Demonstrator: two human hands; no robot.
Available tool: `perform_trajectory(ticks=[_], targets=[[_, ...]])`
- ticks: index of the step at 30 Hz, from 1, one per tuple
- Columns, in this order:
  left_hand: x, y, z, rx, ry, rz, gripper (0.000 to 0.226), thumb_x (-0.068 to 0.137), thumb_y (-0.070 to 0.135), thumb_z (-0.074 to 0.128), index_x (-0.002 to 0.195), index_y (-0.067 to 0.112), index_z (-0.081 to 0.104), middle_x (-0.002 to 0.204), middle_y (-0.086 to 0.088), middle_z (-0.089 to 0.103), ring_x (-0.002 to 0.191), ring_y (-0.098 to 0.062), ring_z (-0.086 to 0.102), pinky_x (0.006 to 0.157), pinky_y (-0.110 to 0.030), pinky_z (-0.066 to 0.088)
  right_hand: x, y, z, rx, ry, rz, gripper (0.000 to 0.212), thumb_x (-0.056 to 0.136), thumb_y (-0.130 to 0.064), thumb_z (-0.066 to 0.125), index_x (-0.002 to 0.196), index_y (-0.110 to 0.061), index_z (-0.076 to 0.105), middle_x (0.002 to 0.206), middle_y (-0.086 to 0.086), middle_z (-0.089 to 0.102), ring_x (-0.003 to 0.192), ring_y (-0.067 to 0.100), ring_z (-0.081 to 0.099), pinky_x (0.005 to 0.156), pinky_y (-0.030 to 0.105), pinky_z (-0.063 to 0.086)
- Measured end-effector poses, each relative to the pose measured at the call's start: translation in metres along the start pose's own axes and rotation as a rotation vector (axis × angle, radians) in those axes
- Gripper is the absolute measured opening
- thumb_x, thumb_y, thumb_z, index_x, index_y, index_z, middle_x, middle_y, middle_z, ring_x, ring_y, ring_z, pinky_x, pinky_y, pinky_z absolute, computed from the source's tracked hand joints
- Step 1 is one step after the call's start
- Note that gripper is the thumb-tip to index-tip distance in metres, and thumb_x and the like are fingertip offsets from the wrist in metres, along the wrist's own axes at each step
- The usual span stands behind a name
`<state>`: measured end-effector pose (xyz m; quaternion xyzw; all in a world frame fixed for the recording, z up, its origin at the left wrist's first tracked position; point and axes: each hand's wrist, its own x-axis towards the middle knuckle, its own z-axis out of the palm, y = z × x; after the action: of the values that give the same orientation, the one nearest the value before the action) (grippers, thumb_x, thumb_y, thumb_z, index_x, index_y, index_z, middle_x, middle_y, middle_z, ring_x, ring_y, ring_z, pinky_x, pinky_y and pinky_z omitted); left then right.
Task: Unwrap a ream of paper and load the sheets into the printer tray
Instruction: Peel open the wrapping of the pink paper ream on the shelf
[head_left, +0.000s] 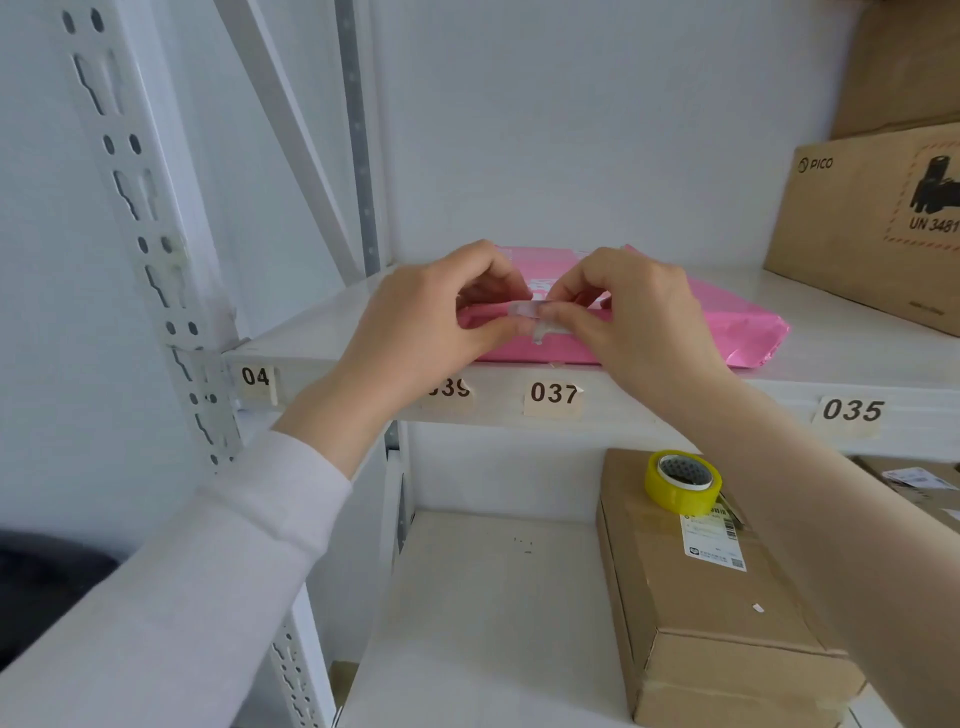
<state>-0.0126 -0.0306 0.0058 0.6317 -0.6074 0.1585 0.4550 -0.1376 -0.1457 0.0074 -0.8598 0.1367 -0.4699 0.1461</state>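
Observation:
A ream of paper in pink wrapping (737, 322) lies flat on the upper white shelf (857, 353), near its front edge above the label 037. Both hands are at the ream's near end. My left hand (431, 317) and my right hand (628, 306) pinch a small strip of clear tape (524, 310) between their fingertips, just above the pink wrapper. The hands hide the wrapper's near left part. No printer or tray is in view.
A cardboard box marked PICO (872, 228) stands at the right of the upper shelf. On the lower shelf (483, 597) a long cardboard box (701, 613) carries a yellow tape roll (683, 482). A perforated metal upright (150, 249) rises at the left.

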Motion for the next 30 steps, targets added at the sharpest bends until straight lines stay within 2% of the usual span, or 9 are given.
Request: perform_trajectory(ticks=[3,6,8,11,17,22,24,26,30], targets=[[0.002,0.01,0.011,0.22,0.1,0.126,0.022,0.073,0.038,0.071,0.087,0.023,0.063,0.075,0.02,0.054,0.077,0.002,0.05,0.06,-0.03,0.051,-0.001,0.005,-0.003,0.03,-0.021,-0.024,0.011,0.078,-0.027,0.069,0.079,-0.016,0.07,0.078,-0.001,0.065,0.073,0.013,0.055,0.073,0.036,0.049],[0.005,0.009,0.019,0.268,0.135,0.183,0.018,0.074,0.041,0.068,0.081,0.024,0.063,0.075,0.016,0.051,0.075,-0.001,0.048,0.056,-0.031,0.047,-0.013,0.019,-0.019,0.056,-0.03,-0.139,0.018,0.079,-0.027,0.066,0.087,-0.012,0.07,0.087,0.003,0.069,0.081,0.009,0.058,0.076,0.019,0.045],[0.005,0.005,0.02,0.258,0.149,0.187,0.015,0.075,0.039,0.069,0.078,0.025,0.064,0.076,0.016,0.055,0.074,-0.002,0.051,0.057,-0.03,0.047,-0.022,0.032,-0.026,-0.021,0.033,-0.234,0.023,0.075,-0.027,0.069,0.087,-0.008,0.068,0.091,0.006,0.067,0.087,0.018,0.06,0.077,0.026,0.047],[0.006,0.003,0.02,0.244,0.147,0.187,0.017,0.077,0.042,0.066,0.077,0.026,0.063,0.075,0.016,0.056,0.07,0.0,0.05,0.059,-0.027,0.045,-0.029,0.043,-0.024,-0.141,0.117,-0.302,0.018,0.073,-0.023,0.072,0.078,-0.006,0.068,0.088,0.01,0.065,0.081,0.025,0.06,0.07,0.034,0.048],[0.005,0.002,0.014,0.19,0.083,0.178,0.016,0.079,0.041,0.065,0.083,0.025,0.062,0.083,0.01,0.066,0.077,-0.009,0.06,0.068,-0.035,0.052,-0.022,0.038,-0.019,-0.134,0.153,-0.268,0.019,0.082,-0.022,0.06,0.075,-0.005,0.065,0.08,0.009,0.065,0.07,0.025,0.06,0.062,0.038,0.048],[-0.009,-0.009,0.007,0.027,0.062,0.138,0.03,0.074,0.03,0.072,0.086,0.019,0.047,0.1,0.014,0.063,0.098,-0.011,0.061,0.085,-0.032,0.051,-0.017,0.032,-0.02,-0.197,0.105,-0.204,0.018,0.081,-0.026,0.057,0.079,-0.008,0.061,0.081,0.006,0.063,0.068,0.021,0.054,0.06,0.031,0.039],[-0.017,-0.015,0.01,0.033,0.123,0.163,0.027,0.075,0.025,0.07,0.084,0.015,0.046,0.099,0.006,0.063,0.097,-0.015,0.061,0.085,-0.032,0.049,-0.018,0.032,-0.022,-0.212,0.109,-0.18,0.016,0.08,-0.024,0.055,0.08,-0.009,0.06,0.082,0.005,0.062,0.069,0.019,0.051,0.06,0.031,0.037],[-0.021,-0.019,0.01,0.046,0.163,0.163,0.02,0.078,0.021,0.067,0.087,0.01,0.053,0.095,0.0,0.065,0.091,-0.015,0.06,0.084,-0.031,0.049,-0.018,0.032,-0.021,-0.207,0.104,-0.194,0.014,0.08,-0.022,0.053,0.08,-0.009,0.058,0.082,0.006,0.061,0.071,0.022,0.053,0.059,0.031,0.039],[-0.013,-0.021,0.007,0.106,0.193,0.176,0.018,0.079,0.025,0.063,0.082,0.007,0.064,0.079,0.004,0.061,0.077,-0.011,0.055,0.073,-0.029,0.047,-0.018,0.025,-0.018,-0.167,0.049,-0.285,0.027,0.08,-0.036,0.05,0.083,-0.01,0.058,0.083,0.007,0.06,0.072,0.026,0.054,0.059,0.033,0.043]])
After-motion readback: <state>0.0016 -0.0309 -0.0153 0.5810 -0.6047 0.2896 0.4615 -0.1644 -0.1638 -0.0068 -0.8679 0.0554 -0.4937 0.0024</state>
